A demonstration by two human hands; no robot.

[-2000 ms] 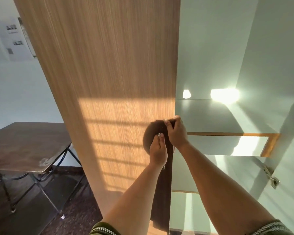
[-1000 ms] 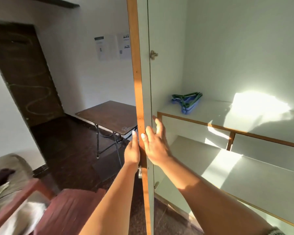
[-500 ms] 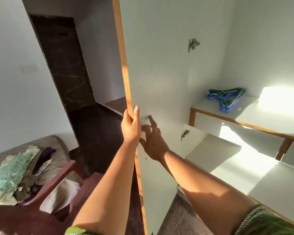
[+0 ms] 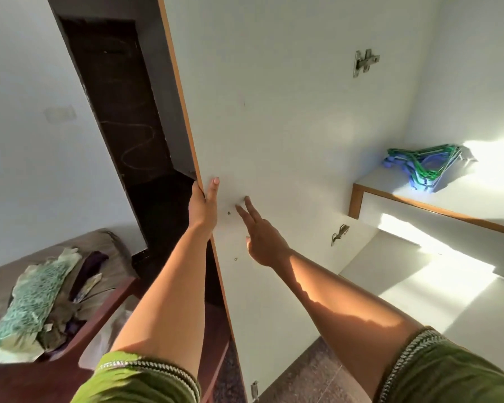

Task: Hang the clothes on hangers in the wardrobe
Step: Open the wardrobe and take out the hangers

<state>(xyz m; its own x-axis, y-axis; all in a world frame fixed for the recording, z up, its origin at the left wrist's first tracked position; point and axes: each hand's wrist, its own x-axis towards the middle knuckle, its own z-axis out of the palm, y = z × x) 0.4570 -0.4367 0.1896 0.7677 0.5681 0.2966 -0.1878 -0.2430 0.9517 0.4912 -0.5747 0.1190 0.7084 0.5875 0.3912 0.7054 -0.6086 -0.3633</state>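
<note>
The wardrobe door (image 4: 274, 126) stands open, its white inner face toward the camera. The left hand (image 4: 203, 205) grips the door's wood-trimmed edge, thumb on the inner face and fingers wrapped behind it. The right hand (image 4: 262, 234) is open, with straight fingers extended toward the inner face; contact cannot be confirmed. A stack of green and blue hangers (image 4: 419, 167) lies on the upper wardrobe shelf (image 4: 437, 199), far right. The clothes (image 4: 38, 306) lie in a heap at near left, on a brown surface beside a red-brown wooden frame (image 4: 105, 309).
</note>
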